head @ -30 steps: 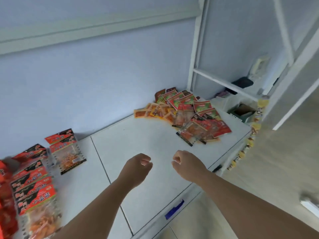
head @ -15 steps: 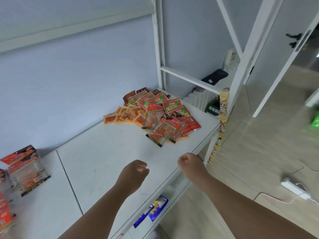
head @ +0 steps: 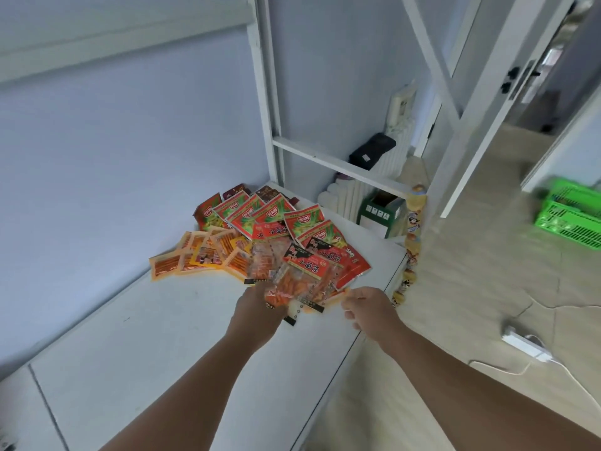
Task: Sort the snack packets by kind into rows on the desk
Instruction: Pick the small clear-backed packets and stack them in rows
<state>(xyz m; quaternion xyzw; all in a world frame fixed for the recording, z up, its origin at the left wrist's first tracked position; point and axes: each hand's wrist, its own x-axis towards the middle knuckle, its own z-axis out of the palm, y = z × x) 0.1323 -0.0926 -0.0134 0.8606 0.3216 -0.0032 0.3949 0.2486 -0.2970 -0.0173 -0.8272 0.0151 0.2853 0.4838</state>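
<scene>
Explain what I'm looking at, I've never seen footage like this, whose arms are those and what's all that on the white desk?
No machine here: those are a person's two bare arms. The camera sits on their head, looking forward and down, so every picture is their own view. On the white desk lies a mixed pile of snack packets: orange packets, red-and-green packets and clear packets with red headers. The left hand reaches under the nearest clear packet; its fingers are hidden, so I cannot confirm a grip. The right hand curls its fingers at that packet's edge; whether it pinches is unclear. On the floor, right, sit a green crate and a white power strip.
</scene>
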